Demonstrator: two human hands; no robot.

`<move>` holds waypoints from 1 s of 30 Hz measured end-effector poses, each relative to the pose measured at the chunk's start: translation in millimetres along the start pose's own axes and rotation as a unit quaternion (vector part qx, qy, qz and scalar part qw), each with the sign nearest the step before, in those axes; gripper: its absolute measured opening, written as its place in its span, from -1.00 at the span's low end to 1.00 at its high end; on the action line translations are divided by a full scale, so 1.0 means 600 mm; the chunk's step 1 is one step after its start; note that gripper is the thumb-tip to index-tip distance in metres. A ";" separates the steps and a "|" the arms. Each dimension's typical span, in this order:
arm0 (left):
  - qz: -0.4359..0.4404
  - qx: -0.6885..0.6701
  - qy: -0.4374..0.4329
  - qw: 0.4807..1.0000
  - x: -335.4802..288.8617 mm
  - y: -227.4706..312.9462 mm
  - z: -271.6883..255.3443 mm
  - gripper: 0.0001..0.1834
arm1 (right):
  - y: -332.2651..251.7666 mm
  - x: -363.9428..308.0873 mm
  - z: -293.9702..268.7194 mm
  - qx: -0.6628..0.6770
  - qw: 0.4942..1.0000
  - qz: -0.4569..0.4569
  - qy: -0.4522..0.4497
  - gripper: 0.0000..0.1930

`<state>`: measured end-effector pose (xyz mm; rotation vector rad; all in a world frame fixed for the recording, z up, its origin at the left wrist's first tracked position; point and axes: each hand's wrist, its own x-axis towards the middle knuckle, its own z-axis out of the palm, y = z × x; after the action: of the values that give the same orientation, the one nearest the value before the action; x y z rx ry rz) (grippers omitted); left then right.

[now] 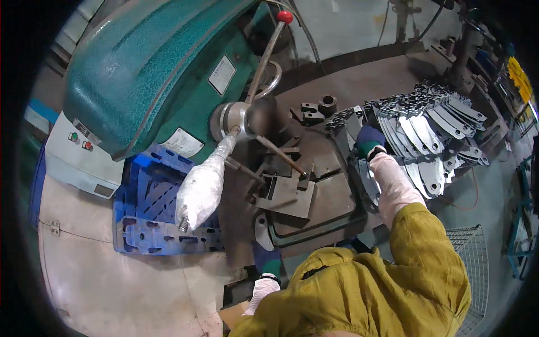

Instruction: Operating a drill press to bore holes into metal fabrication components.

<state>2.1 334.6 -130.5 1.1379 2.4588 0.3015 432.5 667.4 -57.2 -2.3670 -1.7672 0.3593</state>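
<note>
My left hand (266, 254), in a dark blue glove with a green cuff, is low by the front left corner of the machine's base. Its fingers are closed at the lower end of a flat, rounded metal plate (262, 231). Farther right, my right hand (370, 137), gloved alike, reaches to the left edge of a pile of similar metal plates (416, 132). Shadow and the dark glove hide how its fingers sit. Between the hands lies the machine's worktable (334, 199), with a metal fixture (295, 196) on it.
A green drill press (163, 73) fills the upper left, its lever ending in a red ball (284, 17). Another handle is wrapped in white film (203, 188) and juts toward me. A blue plastic crate (168, 233) stands left; a wire basket (474, 264) is at lower right.
</note>
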 end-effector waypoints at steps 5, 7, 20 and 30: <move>-0.008 -0.014 0.020 1.000 -0.018 0.027 -0.016 0.12 | 0.032 0.039 -0.017 -0.009 0.993 -0.090 -0.077 -0.66; 0.036 -0.016 0.042 0.998 -0.002 0.032 0.002 0.13 | 0.102 0.089 0.014 -0.002 0.989 -0.138 -0.051 -0.69; 0.198 -0.045 0.086 0.975 0.019 -0.072 -0.021 -0.04 | 0.021 -0.265 -0.179 0.475 0.878 -0.045 -0.048 -0.68; 0.371 -0.464 -0.405 0.696 -0.082 0.159 -0.240 -0.39 | -0.118 -0.461 -0.243 -0.057 0.784 -0.583 0.207 -0.50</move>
<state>30.0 354.7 45.8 1.2710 0.7475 0.8992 334.7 424.1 127.5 -0.8506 -2.5430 -0.4221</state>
